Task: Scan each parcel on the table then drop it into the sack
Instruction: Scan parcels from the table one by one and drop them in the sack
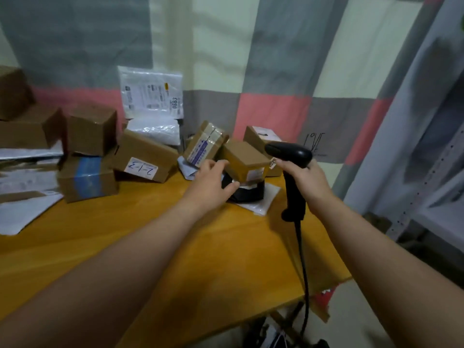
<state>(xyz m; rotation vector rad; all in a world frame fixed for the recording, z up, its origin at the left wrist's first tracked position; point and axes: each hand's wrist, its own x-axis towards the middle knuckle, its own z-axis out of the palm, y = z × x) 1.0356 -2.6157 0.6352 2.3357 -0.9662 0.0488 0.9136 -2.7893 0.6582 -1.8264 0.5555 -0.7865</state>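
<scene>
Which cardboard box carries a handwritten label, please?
The tilted box beside the blue-taped one: its white sticker reads 2-1-3 in pen; no other shows handwriting.

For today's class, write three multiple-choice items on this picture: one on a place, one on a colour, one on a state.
1. Where does the small brown box nearest the left hand lie?
A. On a black parcel
B. On the floor
C. In a drawer

2. What colour is the scanner?
A. White
B. Black
C. Red

3. What is the right hand doing?
A. Lying flat and empty
B. Lifting a box
C. Gripping the scanner's handle

Key: 1 A, the box sits tilted on top of the black parcel on the table. 2 B, the scanner's head and handle are both black. 3 C, the hand's fingers wrap round the handle, with the head pointing towards the boxes.
</scene>
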